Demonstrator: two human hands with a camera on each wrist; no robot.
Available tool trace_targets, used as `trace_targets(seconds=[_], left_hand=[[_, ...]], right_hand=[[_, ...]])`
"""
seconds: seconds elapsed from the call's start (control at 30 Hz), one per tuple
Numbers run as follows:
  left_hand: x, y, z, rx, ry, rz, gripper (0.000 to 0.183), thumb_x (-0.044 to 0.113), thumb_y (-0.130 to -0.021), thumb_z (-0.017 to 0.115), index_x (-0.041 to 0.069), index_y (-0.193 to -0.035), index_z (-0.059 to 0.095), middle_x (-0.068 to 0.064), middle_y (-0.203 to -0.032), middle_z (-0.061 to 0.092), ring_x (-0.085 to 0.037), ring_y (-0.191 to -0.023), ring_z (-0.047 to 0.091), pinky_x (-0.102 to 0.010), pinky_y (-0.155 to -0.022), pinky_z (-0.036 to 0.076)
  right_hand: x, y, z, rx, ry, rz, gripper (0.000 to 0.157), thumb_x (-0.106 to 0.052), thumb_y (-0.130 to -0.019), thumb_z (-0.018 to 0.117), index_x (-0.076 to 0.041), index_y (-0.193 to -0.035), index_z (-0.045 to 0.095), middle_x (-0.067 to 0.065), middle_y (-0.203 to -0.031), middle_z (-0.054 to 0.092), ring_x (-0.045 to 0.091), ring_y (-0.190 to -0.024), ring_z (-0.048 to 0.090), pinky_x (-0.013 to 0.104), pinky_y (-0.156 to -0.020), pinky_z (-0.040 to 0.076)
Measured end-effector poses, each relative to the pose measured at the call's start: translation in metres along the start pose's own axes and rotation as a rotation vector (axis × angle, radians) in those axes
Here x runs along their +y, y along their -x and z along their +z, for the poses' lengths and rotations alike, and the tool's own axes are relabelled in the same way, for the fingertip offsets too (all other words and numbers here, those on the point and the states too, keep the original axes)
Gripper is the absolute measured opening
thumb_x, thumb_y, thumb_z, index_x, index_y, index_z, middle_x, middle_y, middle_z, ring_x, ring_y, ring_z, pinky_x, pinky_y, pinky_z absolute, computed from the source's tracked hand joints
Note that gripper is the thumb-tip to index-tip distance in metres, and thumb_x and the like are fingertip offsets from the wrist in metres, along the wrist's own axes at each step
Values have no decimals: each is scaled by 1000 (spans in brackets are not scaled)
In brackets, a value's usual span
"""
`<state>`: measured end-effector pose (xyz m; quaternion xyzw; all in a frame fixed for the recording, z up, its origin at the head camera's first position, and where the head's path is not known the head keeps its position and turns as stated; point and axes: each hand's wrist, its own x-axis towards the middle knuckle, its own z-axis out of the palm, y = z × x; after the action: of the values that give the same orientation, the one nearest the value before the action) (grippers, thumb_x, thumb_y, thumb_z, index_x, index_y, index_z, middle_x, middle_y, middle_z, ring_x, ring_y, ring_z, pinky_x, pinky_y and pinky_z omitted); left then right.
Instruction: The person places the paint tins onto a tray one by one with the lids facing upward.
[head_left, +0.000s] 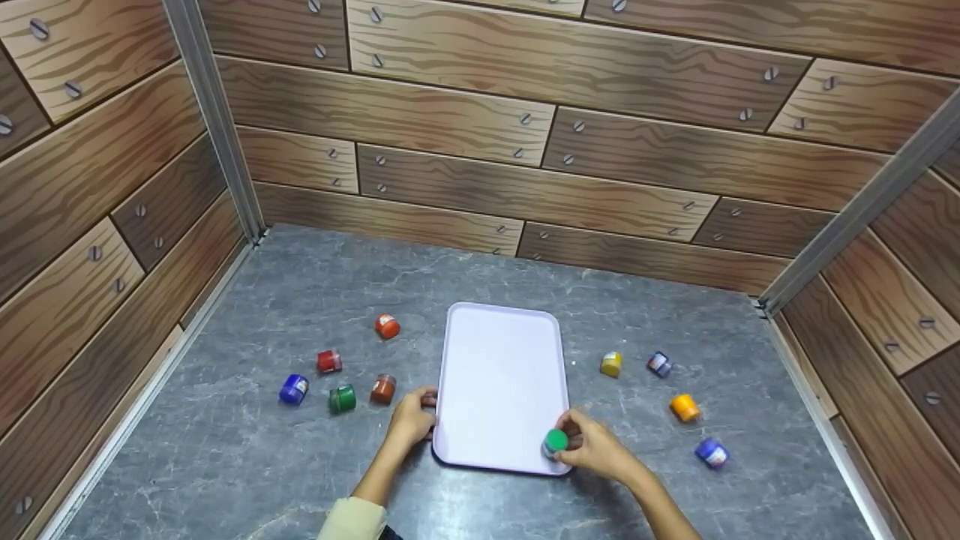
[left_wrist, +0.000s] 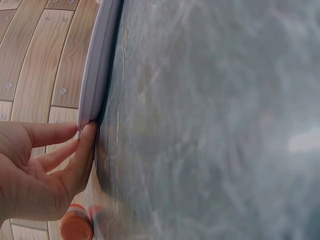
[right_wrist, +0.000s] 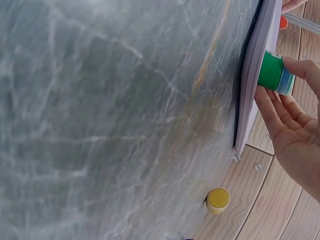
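A pale lilac tray (head_left: 501,375) lies on the grey marbled table in the middle of the head view. My left hand (head_left: 411,418) holds its left side near the front, and in the left wrist view the fingertips (left_wrist: 89,131) meet at the tray's rim. My right hand (head_left: 596,448) grips a small green paint jar (head_left: 556,440) at the tray's front right corner. In the right wrist view, thumb and fingers lie on opposite sides of this green jar (right_wrist: 271,70), whose green end is right at the tray surface.
Left of the tray lie an orange-red jar (head_left: 387,326), a red jar (head_left: 328,361), a blue jar (head_left: 294,389), a green jar (head_left: 343,399) and a brown jar (head_left: 383,388). To the right are a yellow jar (head_left: 611,364), a dark blue jar (head_left: 660,364), an orange jar (head_left: 684,408) and a violet-blue jar (head_left: 712,453). Wood-patterned walls surround the table.
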<state>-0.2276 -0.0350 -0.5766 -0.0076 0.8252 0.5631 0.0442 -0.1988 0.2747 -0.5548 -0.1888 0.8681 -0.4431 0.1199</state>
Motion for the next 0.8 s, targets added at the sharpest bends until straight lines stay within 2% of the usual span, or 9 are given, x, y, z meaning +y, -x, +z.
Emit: trace_targets(seconds=[0.27,0.6,0.8], left_hand=[[0,0,-1,-11,5,3,51,-17,-64,51,-9,-114,55,-16,-94,62,-19,-64,56,-26,-43,50],[-1,-1,-1,-17,27,9,51,-17,-63,52,-9,-114,55,-17,-93,62,-18,-60,56,-27,-43,50],[1,0,-2,-13,20,-1,51,-17,-64,52,-8,-114,56,-14,-93,61,-18,-62,55,-26,-43,50]], right_hand=[[1,2,3,-36,-11,-12,32,1,-71,72,1,-95,50,7,-90,56,27,-88,57,34,-75,52],[2,4,4,-27,-7,-41,33,3,-70,72,1,-95,51,8,-93,56,31,-89,56,39,-79,51],[-1,3,3,-37,5,-26,33,3,-70,72,1,-95,51,7,-92,55,29,-91,56,37,-81,50]])
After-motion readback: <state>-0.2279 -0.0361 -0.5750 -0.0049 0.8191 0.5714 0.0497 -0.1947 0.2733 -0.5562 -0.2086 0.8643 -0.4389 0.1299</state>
